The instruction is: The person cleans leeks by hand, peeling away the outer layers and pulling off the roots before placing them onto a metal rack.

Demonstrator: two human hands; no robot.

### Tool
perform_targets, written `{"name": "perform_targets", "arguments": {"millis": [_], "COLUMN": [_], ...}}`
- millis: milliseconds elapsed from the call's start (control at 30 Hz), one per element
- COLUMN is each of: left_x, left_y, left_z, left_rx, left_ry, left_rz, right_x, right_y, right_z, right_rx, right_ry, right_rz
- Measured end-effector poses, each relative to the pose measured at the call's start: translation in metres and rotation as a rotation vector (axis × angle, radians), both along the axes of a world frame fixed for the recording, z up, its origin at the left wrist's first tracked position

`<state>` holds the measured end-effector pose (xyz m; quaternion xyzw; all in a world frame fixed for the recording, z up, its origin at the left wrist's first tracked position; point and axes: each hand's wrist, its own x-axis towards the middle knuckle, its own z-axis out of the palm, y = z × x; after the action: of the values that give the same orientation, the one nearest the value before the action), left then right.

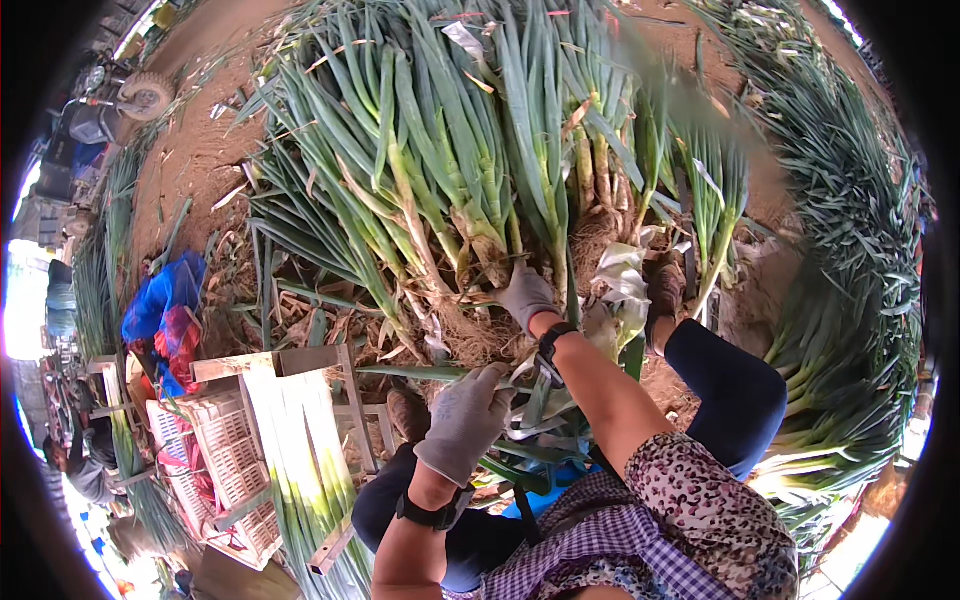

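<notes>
A large heap of green leeks [440,110] stands in front of me, roots toward me. My right hand [526,296], in a grey glove, reaches into the root end of the heap and is closed around a leek stem there; its fingers are partly hidden among the stalks. Nearer my lap, my left hand [466,420], also gloved, has curled fingers beside loose leaf strips; what they hold, if anything, cannot be made out. Below the heap lie tangled brown roots [475,335]. Pale peeled leaf sheaths [622,290] lie right of my right hand.
On the left, a wooden frame [355,410] holds cleaned leeks [310,450] with white stems. Beyond it are a pale plastic crate [215,470] and a blue bag [165,300]. A long leek pile [850,270] curves along the right. A wheeled vehicle [100,125] stands far left.
</notes>
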<state>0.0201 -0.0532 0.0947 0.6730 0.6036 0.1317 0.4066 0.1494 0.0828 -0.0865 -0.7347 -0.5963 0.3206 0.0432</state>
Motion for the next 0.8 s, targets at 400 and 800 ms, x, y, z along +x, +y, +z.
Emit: {"name": "perform_targets", "arguments": {"millis": [400,800], "left_x": [-0.010,-0.010], "left_y": [-0.001,0.000], "left_z": [0.011,0.005], "left_rx": [0.051,0.010], "left_ry": [-0.037,-0.019], "left_rz": [0.030,0.002], "right_x": [0.085,0.000], "right_y": [-0.011,-0.075], "right_z": [0.069,-0.053], "right_rx": [0.084,0.432], "right_ry": [0.662,0.056], "right_rz": [-0.258,0.386]}}
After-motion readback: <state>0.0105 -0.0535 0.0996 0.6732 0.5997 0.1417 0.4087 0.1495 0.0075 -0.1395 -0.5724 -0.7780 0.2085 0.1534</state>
